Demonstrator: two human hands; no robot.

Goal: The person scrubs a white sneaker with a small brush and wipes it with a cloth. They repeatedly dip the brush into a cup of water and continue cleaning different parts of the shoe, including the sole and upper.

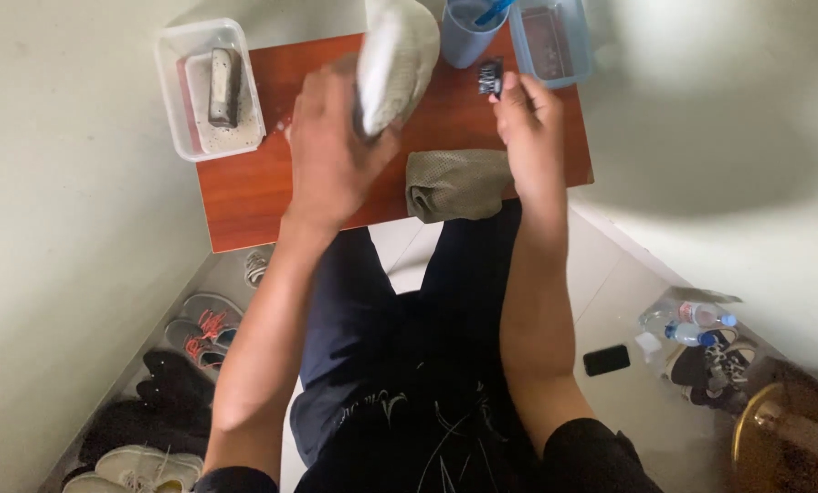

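Head view, looking down at a small reddish-brown wooden worktop [244,196]. Your left hand [331,151] is closing its grip around the heel end of a pale grey-white fabric sneaker [395,55], which is standing tilted over the far middle of the worktop, toe pointing away. Your right hand [529,123] is pinching a small black brush [490,77] between fingertips, just right of the sneaker and apart from it. A folded olive-grey cloth [454,183] is lying at the near edge, between your wrists. A blue plastic cup [468,32] with a blue-handled tool in it and a clear blue-tinted tub [555,41] are sitting at the far right; a clear plastic tub holding a grey block [210,87] is overhanging the far left corner.

For a clean stroke, you are best keeping the sneaker braced firmly, turning its soiled face toward the brush, and working short strokes away from the cup so nothing tips. Spare shoes [199,329] are lying on the floor, left.
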